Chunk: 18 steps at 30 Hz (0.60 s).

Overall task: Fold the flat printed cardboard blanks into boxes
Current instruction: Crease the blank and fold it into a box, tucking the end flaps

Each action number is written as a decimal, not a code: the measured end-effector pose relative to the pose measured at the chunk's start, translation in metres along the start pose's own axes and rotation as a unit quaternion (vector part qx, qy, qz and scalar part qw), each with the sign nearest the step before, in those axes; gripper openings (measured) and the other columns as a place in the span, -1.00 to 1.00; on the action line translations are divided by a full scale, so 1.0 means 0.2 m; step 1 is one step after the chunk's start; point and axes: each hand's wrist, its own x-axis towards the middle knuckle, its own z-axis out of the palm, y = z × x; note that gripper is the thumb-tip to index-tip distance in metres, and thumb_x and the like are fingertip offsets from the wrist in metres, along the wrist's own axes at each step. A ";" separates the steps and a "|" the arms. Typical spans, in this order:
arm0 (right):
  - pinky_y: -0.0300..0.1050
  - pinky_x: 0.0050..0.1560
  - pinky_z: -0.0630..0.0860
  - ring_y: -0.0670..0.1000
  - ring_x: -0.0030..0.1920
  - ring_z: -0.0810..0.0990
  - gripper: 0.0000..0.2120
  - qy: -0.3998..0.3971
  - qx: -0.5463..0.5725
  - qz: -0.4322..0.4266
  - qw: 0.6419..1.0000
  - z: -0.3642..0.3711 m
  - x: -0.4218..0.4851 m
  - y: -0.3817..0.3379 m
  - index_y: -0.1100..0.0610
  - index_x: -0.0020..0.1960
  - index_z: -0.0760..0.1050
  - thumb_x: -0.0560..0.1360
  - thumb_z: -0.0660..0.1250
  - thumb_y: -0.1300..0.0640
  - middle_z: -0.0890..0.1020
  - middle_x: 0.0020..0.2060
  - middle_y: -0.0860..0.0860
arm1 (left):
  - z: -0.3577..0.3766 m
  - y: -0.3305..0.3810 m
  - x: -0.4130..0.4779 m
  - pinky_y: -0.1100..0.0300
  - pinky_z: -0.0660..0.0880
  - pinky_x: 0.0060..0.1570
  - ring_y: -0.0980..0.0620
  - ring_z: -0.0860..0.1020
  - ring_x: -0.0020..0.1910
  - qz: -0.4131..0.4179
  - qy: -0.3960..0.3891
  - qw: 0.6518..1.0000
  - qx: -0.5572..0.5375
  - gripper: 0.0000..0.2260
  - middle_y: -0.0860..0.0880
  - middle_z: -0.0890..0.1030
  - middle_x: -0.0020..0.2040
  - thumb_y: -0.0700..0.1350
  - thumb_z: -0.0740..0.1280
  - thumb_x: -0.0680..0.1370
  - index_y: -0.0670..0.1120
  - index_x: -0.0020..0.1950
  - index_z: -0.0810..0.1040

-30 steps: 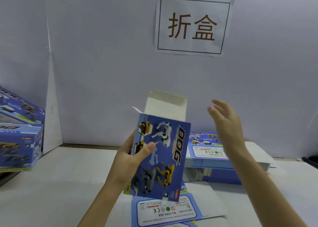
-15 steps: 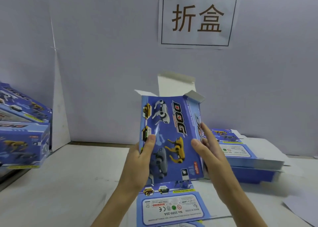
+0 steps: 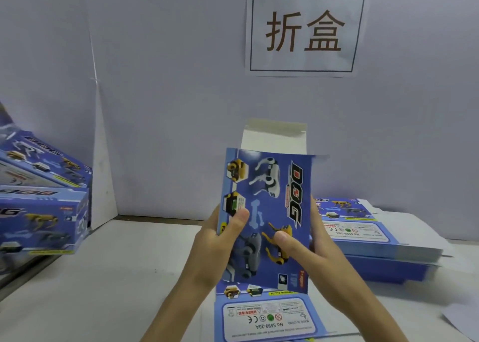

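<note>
While upright above the white table (image 3: 108, 277), blue printed cardboard blank (image 3: 267, 217) — left hand (image 3: 215, 243), right hand (image 3: 308, 253) both grip its edges, thumbs on front.

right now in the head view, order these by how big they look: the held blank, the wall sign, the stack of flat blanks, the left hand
1. held blank, though it is nearest the camera
2. wall sign and stack of flat blanks: look about alike, not ranked
3. left hand, gripping the blank
</note>
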 end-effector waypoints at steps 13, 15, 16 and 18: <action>-0.30 -0.31 0.58 -0.20 -0.10 0.67 -0.14 0.024 0.030 0.041 0.998 0.01 0.01 0.01 -0.45 0.40 0.11 0.22 0.43 -0.09 0.48 0.10 -0.25 | -0.07 0.09 -0.01 0.14 0.53 -0.14 -0.08 0.60 -0.20 -0.010 -0.028 0.999 0.012 -0.70 -0.19 0.64 -0.20 0.09 0.42 0.48 -0.15 -0.02 0.59; -0.21 -0.24 0.62 -0.11 -0.02 0.68 -0.28 0.037 0.058 0.040 0.997 0.03 0.00 -0.01 -0.38 0.36 0.28 0.26 0.42 -0.05 0.59 0.16 -0.18 | -0.16 0.13 -0.01 0.11 0.56 0.07 0.00 0.64 0.02 -0.074 -0.094 0.992 0.039 -0.56 -0.03 0.67 0.06 0.09 0.45 0.44 0.04 0.29 0.50; -0.15 -0.22 0.64 -0.06 0.01 0.68 -0.37 0.045 0.078 0.036 0.995 0.03 0.01 0.01 -0.35 0.32 0.36 0.29 0.40 -0.02 0.63 0.13 -0.17 | -0.21 0.14 0.00 0.10 0.55 0.14 0.05 0.63 0.09 -0.115 -0.126 0.984 0.047 -0.44 0.04 0.65 0.12 0.12 0.44 0.40 0.14 0.38 0.40; -0.06 -0.21 0.64 -0.01 -0.01 0.69 -0.48 0.047 0.104 0.054 0.992 0.06 0.02 0.01 -0.35 0.21 0.42 0.31 0.38 0.01 0.66 0.04 -0.21 | -0.32 0.19 -0.02 0.15 0.56 0.12 0.09 0.63 0.09 -0.169 -0.160 0.970 0.076 -0.32 0.12 0.66 0.08 0.22 0.44 0.30 0.27 0.40 0.33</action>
